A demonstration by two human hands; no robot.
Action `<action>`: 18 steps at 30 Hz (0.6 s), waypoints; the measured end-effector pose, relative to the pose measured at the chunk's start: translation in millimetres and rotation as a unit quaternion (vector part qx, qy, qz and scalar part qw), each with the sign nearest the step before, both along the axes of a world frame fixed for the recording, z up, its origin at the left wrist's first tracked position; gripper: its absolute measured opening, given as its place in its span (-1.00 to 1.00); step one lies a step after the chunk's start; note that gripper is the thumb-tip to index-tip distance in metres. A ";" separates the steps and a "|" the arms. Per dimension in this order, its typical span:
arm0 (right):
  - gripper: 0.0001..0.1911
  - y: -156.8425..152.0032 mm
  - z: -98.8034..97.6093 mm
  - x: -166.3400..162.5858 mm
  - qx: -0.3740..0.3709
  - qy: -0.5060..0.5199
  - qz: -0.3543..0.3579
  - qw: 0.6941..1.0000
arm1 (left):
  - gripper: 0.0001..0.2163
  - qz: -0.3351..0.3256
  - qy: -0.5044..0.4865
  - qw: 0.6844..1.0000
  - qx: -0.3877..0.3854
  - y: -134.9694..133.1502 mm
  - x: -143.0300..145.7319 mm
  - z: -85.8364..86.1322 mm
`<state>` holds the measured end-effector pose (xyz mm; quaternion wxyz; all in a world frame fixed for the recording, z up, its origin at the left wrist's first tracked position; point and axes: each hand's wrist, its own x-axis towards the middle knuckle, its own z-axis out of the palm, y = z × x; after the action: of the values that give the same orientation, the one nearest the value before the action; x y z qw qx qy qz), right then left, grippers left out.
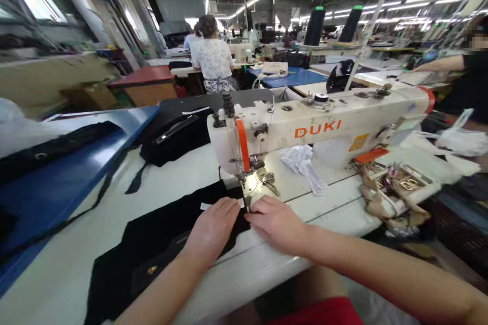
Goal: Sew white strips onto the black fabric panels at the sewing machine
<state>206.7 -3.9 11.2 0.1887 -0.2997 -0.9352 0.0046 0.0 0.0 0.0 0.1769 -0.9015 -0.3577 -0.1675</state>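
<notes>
A black fabric piece [152, 249] lies on the white sewing table [76, 254], its far end under the needle of a white DUKI sewing machine [320, 129]. My left hand [213, 226] lies flat on the fabric, fingers stretched toward the presser foot [247, 177]. A small white label [206, 206] peeks out beside its fingertips. My right hand [276, 221] rests on the fabric's right edge just before the needle, fingers together and pressed down. Small scissors [269, 181] lie on the machine bed behind my right hand.
A stack of white labels [303, 162] lies under the machine arm. Metal buckles and tan scraps [392, 188] fill the table's right end. Black bags [171, 137] lie at the back; a blue table [57, 183] sits left. One person sits ahead, another stands right.
</notes>
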 end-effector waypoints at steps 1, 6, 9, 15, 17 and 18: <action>-0.82 0.9 -0.2 0.2 0.001 0.001 0.002 1.000 | -0.74 -0.001 -0.005 1.000 -0.012 0.7 -0.2 0.1; -0.82 3.0 -0.2 1.0 -0.003 0.006 0.001 1.000 | -0.72 -0.005 -0.022 0.999 -0.028 2.0 0.6 2.9; -0.81 2.5 0.6 1.4 -0.010 0.006 0.000 1.000 | -0.73 -0.013 -0.024 1.000 -0.010 1.1 2.3 5.4; -0.80 3.0 0.3 1.3 -0.017 0.014 0.006 1.000 | -0.72 -0.015 -0.031 0.999 -0.015 0.5 3.8 7.1; -0.80 3.2 -0.7 1.2 -0.015 0.017 0.005 1.000 | -0.72 -0.013 -0.033 0.999 -0.014 0.4 4.1 7.3; -0.79 3.1 -1.3 1.1 -0.014 0.018 0.004 1.000 | -0.72 -0.012 -0.032 0.999 -0.013 0.2 4.2 7.6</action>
<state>207.8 -0.8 9.9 0.2011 -0.2981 -0.9328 0.0237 4.2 0.2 7.6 0.1515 -0.9022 -0.3541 -0.1940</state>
